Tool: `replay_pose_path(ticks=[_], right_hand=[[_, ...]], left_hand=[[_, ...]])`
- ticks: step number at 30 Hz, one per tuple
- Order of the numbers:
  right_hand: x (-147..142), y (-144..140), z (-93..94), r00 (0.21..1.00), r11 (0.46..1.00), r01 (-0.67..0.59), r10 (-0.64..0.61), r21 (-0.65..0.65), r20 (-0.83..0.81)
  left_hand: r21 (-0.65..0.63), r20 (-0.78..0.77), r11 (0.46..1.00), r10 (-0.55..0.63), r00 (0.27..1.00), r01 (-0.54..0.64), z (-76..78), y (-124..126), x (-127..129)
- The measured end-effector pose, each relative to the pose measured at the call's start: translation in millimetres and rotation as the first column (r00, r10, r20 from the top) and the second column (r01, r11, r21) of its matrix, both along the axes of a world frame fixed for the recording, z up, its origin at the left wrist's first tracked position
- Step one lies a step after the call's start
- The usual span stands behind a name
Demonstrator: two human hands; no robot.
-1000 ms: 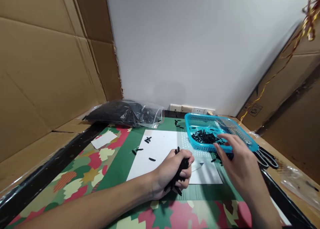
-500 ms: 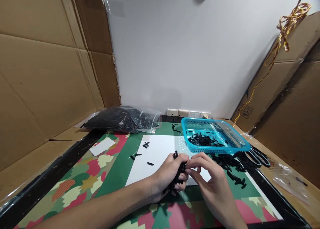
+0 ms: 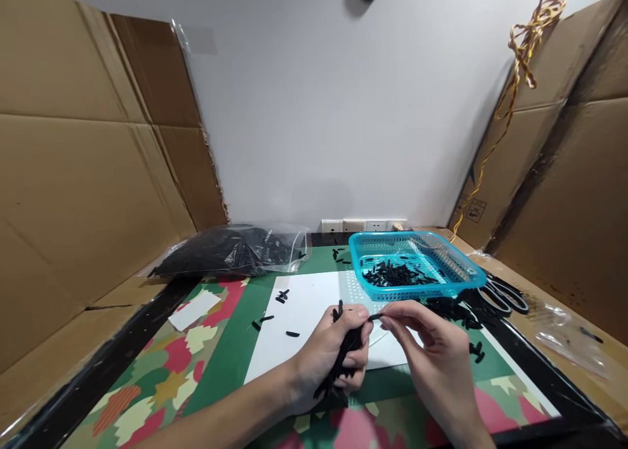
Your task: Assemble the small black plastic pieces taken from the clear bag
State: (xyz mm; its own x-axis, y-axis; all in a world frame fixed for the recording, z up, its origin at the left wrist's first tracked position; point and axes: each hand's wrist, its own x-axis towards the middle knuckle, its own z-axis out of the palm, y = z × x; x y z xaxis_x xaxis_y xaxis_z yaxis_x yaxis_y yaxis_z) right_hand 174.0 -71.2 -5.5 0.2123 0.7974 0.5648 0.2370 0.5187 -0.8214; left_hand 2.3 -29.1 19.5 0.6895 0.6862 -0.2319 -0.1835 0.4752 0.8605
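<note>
My left hand (image 3: 338, 351) is closed around a bunch of small black strips (image 3: 346, 364), whose ends poke out above and below the fingers. With thumb and forefinger, my right hand (image 3: 426, 351) pinches one short black strip (image 3: 375, 317). That strip's other end meets my left thumb and fingertip. Both hands are over a white sheet (image 3: 314, 298). More loose black strips (image 3: 292, 334) lie on the sheet to the left of my hands. What exactly the strips are cannot be made out.
A blue plastic basket (image 3: 422, 295) holding many black pieces stands behind my right hand. Beside it lie scissors (image 3: 503, 298) and a dark pile. A clear bag of black material (image 3: 230, 249) rests at the back left. Cardboard walls (image 3: 88, 187) flank the patterned table.
My right hand has drawn slightly right from my left hand, and a black strip now shows between its fingertips. The camera view has shifted a little.
</note>
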Motion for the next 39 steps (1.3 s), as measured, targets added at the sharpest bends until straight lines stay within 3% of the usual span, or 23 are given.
replay_pose_path(ticks=[8,21,29,39], right_hand=[[1.8,-1.6,-4.3,1.0,1.0,-0.002,0.002,-0.019,-0.009],[2.3,-6.3,8.9,0.953,0.948,-0.262,0.225,-0.178,-0.204],[7.6,-6.8,7.7,0.958,0.942,-0.282,0.266,-0.184,-0.109],[7.5,-4.6,5.6,0.944,0.931,-0.308,0.272,-0.195,-0.188]], left_hand=[[0.042,0.009,0.999,-0.021,1.0,0.021,1.2,1.9,0.5],[0.06,0.07,0.996,-0.065,0.995,0.061,-0.8,3.0,2.0],[0.04,0.061,0.998,-0.058,0.996,0.055,-1.7,2.8,2.0],[-0.008,0.094,0.999,-0.047,0.994,0.048,-2.5,5.7,3.2]])
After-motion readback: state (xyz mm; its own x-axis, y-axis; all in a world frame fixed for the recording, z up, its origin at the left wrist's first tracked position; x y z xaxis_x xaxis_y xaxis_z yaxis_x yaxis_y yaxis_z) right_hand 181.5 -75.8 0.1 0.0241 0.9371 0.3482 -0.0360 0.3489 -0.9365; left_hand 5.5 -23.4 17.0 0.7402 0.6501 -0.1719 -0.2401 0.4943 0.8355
